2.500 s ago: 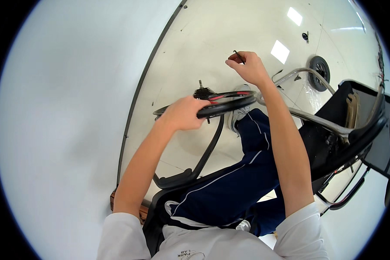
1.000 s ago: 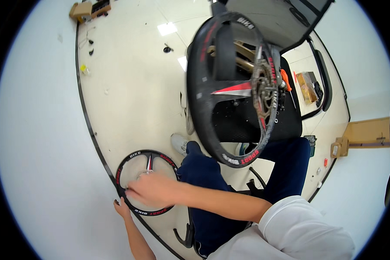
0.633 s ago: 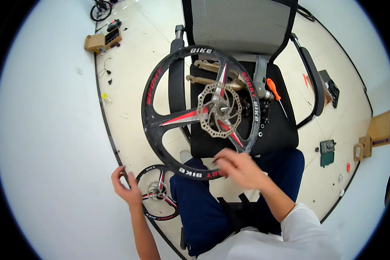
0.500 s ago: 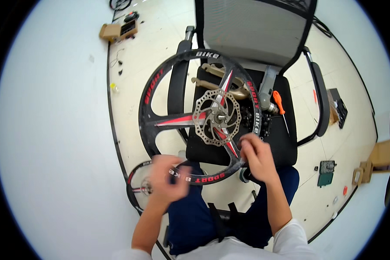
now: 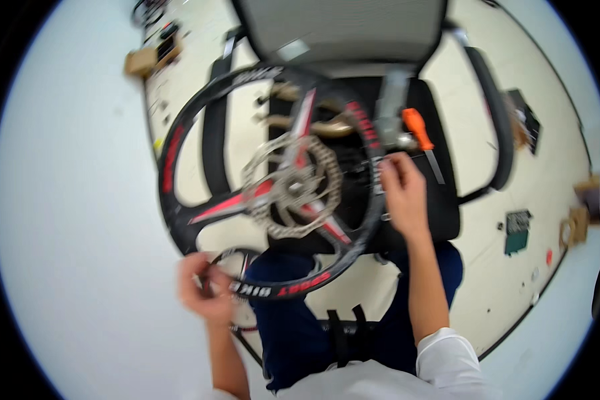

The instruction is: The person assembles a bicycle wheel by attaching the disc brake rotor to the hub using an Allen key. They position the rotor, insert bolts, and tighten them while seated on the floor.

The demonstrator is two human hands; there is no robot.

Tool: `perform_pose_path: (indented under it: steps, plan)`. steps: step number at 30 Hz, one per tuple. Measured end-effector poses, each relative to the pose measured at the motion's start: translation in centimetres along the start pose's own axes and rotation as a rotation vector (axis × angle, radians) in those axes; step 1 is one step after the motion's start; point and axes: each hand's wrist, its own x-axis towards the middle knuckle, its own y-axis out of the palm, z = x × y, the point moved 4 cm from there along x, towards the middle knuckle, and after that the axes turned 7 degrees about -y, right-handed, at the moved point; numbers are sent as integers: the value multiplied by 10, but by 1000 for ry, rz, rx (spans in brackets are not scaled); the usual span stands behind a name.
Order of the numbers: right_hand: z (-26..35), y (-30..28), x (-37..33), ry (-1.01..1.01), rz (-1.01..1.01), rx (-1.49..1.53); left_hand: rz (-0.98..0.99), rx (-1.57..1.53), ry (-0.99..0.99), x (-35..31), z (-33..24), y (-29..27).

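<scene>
A large black bike wheel (image 5: pixel 180 140) with red-striped spokes and a silver disc rotor (image 5: pixel 293 187) lies tilted on a black office chair's seat (image 5: pixel 440 213). My left hand (image 5: pixel 203 293) curls around the wheel's lower left rim; it is blurred. On the right rim rests my right hand (image 5: pixel 403 190), fingers closed on the edge. Just above that hand, an orange-handled screwdriver (image 5: pixel 417 130) lies on the seat. My dark blue trousers (image 5: pixel 300 333) show below the wheel.
A smaller black wheel (image 5: pixel 237 257) lies on the floor beside my left hand, partly hidden. Brass-coloured parts (image 5: pixel 320 127) lie on the seat behind the spokes. A cardboard box (image 5: pixel 140 63) sits far left; a green flat item (image 5: pixel 517 230) lies on the floor at right.
My left hand has left the small floor wheel and come up to the big wheel's lower rim. My right hand has slid along the rim to its right side. The view has tilted closer.
</scene>
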Motion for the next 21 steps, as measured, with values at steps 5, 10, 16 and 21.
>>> perform_pose_path:
  steps: [5,10,16,21]
  plan:
    - [-15,-13,-26,67,4,-367,-244,185,-143,70,103,-66]
    - [-61,14,-42,46,43,-309,16,42,-393,85,51,-11]
    - [-74,24,-43,126,102,-355,53,36,-393,87,54,-18]
    - [-79,24,-37,141,55,-221,-27,-144,-480,82,6,-32]
